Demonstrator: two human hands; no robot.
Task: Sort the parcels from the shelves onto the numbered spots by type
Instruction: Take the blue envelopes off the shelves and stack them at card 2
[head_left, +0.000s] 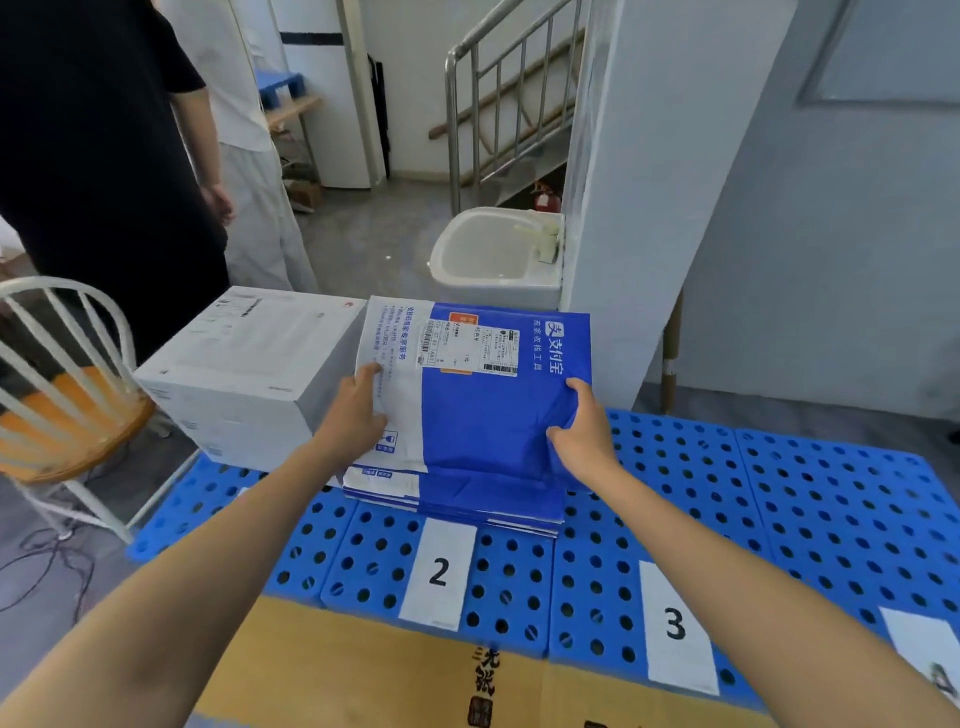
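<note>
A blue and white mailer bag (483, 395) with a shipping label lies on top of a stack of similar flat bags (467, 499) on the blue perforated pallet (779, 509), behind the paper label 2 (439, 574). My left hand (356, 410) grips the bag's white left edge. My right hand (582, 423) pinches its blue right edge. A white box (249, 369) stands on the pallet just left of the stack. Labels 3 (675, 623) and 4 (935, 670) lie to the right with bare pallet behind them.
A brown cardboard sheet (363, 670) covers the near edge of the pallet. A white chair with an orange seat (67, 410) stands at the left. A person in black (93, 156) stands behind it. A washbasin (493, 254) and a white wall corner are beyond the stack.
</note>
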